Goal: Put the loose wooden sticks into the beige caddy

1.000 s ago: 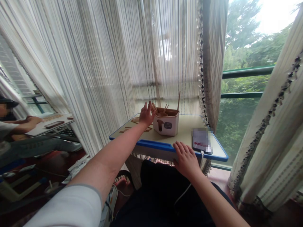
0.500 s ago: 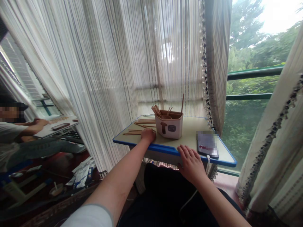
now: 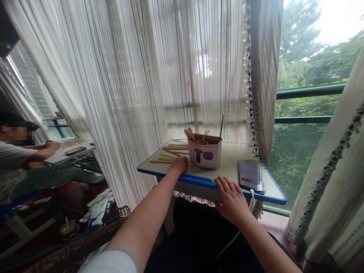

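Note:
My left hand [image 3: 179, 165] is low over the table, its fingers curled round the right ends of a few wooden chopsticks [image 3: 160, 160]; the fingertips are hidden. More chopsticks [image 3: 176, 148] lie loosely behind it, pointing sideways. Just right of that hand stands a pale pink utensil holder [image 3: 205, 157] with a brown rim. It contains a bundle of chopsticks [image 3: 189, 133], a wooden spoon or ladle [image 3: 201, 142] and one tall stick [image 3: 222, 126]. My right hand [image 3: 231, 195] rests open on the table's front edge, fingers stretched out.
The small table [image 3: 227, 174] has a raised blue edge. A phone [image 3: 250, 176] with a white charging cable [image 3: 252, 195] lies at its right. Striped curtains [image 3: 127, 94] hang behind. At far left another person [image 3: 17, 159] sits at a separate table [image 3: 61, 153].
My left hand has come down from the holder's left rim to the chopsticks on the table, its fingers closing. My right hand stays on the edge. The view has shifted slightly left.

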Available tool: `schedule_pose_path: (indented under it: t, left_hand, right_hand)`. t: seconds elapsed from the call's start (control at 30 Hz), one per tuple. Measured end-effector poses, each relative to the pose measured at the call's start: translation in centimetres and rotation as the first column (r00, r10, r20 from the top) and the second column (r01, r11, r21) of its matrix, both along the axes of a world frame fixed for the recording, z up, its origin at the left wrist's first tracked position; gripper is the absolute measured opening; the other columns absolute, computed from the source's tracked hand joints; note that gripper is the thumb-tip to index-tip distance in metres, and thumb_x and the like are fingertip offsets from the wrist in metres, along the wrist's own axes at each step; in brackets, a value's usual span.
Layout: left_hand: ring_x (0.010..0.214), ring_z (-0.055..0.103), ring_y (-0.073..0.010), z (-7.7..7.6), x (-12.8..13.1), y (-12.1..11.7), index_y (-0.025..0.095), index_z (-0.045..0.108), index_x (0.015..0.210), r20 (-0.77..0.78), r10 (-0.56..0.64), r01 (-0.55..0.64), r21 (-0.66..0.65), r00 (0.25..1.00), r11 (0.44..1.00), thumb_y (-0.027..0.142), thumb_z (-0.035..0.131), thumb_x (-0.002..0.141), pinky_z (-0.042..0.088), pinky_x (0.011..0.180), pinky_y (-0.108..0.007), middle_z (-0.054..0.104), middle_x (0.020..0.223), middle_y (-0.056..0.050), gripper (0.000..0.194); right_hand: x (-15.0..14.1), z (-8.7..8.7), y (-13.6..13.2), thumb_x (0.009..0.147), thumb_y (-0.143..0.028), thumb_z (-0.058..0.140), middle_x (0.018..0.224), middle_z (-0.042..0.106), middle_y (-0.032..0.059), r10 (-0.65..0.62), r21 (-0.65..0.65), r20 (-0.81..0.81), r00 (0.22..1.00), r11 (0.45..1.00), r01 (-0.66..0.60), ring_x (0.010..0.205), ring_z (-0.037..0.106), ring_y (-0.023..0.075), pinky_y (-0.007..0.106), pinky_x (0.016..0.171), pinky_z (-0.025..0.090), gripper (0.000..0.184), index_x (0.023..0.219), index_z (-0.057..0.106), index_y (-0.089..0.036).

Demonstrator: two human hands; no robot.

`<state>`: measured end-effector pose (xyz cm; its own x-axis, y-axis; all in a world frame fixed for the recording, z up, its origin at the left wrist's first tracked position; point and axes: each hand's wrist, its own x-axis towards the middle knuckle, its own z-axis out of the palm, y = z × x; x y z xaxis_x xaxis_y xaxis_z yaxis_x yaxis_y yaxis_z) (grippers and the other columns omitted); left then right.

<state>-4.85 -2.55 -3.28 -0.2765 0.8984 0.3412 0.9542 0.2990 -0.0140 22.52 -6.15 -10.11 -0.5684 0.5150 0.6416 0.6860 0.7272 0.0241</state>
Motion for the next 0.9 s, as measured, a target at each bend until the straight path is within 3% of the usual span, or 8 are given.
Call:
schedule_pose_path:
  t: [0.27,0.9]
  left_hand:
    - [0.106,0.058,-0.025,0.07,-0.04,-0.08,0.02,0.064,0.106,0.008,-0.011,0.011,-0.005,1.0,1.0,0.026,0.036,0.091,0.044,0.086,-0.036,0.064,0.109,-0.012,0.032]
    - [0.109,0.054,-0.0245,-0.15,-0.49,0.0,0.024,0.061,0.114,0.053,0.023,-0.023,0.01,0.998,1.0,0.033,0.041,0.089,0.042,0.09,-0.037,0.06,0.116,-0.01,0.033]
  right_hand:
    - [-0.1,-0.12,0.06,0.072,-0.042,0.058,0.14,0.045,0.0083,-0.002,-0.002,-0.005,1.0,1.0,0.002,0.129,0.035,0.0259,0.04,0.106,0.023,0.069,0.134,0.043,-0.017]
    - [-0.36,-0.15,0.16,0.071,-0.037,0.057,0.137,0.047,0.0104,-0.013,0.044,-0.004,1.0,0.999,0.013,0.128,0.035,0.0266,0.041,0.106,0.024,0.066,0.132,0.044,-0.016]
